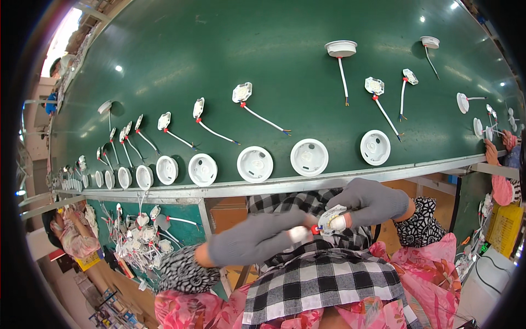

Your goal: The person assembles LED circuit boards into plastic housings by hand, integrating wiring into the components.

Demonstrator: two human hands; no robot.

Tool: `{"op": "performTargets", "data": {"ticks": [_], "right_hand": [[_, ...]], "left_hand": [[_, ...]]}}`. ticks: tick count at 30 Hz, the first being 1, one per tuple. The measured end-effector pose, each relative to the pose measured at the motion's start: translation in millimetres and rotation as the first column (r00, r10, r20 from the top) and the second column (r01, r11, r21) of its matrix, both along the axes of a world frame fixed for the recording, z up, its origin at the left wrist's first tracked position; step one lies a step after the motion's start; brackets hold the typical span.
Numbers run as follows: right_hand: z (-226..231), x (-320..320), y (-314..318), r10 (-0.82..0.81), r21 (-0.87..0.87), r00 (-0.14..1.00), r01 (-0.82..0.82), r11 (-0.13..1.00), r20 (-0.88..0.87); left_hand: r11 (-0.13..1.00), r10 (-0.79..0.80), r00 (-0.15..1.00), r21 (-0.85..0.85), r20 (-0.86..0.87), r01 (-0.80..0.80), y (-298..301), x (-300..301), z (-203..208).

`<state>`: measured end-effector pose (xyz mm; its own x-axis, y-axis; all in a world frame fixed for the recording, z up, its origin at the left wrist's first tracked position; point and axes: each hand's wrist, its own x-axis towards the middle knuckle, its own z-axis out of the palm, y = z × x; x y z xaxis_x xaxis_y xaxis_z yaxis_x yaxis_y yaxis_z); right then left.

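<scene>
Both my hands wear grey gloves whose fingertips show white, and they meet in front of me just below the bench edge. My right hand (pixel 375 203) is closed on a small white electrical module (pixel 330 220), its thumb pressed against the face. From the left, my left hand (pixel 255 238), a little blurred, reaches in with its fingers together at the red cable collar (pixel 315 230) on the module's side. Whether a cable runs on under those fingers is hidden. Nearest on the bench are round white housings (pixel 309 157), open side showing, along the front edge.
Wired white modules (pixel 241 92) with red collars lie spread across the green bench (pixel 181 49). A lower shelf at left holds a tangled heap of modules (pixel 143 236). Other people's hands (pixel 491 152) work at far right; another person (pixel 74 230) is at lower left.
</scene>
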<state>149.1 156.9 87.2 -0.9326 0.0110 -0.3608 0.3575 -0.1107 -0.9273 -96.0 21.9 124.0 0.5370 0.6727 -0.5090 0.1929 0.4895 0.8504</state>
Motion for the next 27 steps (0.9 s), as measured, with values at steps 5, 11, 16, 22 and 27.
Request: {"op": "performTargets", "data": {"ticks": [5,11,16,22,27], "right_hand": [[-10.5,2.7,-8.0,-0.078,-0.068,0.997,0.077,0.995,-0.003],[-23.8,4.9,-32.7,-0.375,-0.449,0.88,0.473,0.758,0.292],[5.0,-1.5,-17.1,-0.42,-0.204,0.87,0.474,0.857,0.257],[-44.6,76.7,4.8,-0.823,-0.468,0.562,0.751,0.466,0.081],[-26.1,1.4,-12.1,-0.91,-0.575,0.411,0.757,0.31,0.051]], "left_hand": [[0.971,0.203,0.966,-0.16,0.162,-0.178,-12.0,15.6,-37.6],[0.68,0.251,0.898,0.726,-0.362,0.103,-19.8,17.7,-54.3],[0.925,-0.013,0.981,0.37,-0.195,0.086,-17.5,-24.8,-49.7],[0.914,0.406,0.833,0.176,-0.375,-0.366,-11.4,-68.2,-28.5],[0.668,0.627,0.566,0.743,-0.535,-0.037,24.7,-54.0,-71.1]]}}
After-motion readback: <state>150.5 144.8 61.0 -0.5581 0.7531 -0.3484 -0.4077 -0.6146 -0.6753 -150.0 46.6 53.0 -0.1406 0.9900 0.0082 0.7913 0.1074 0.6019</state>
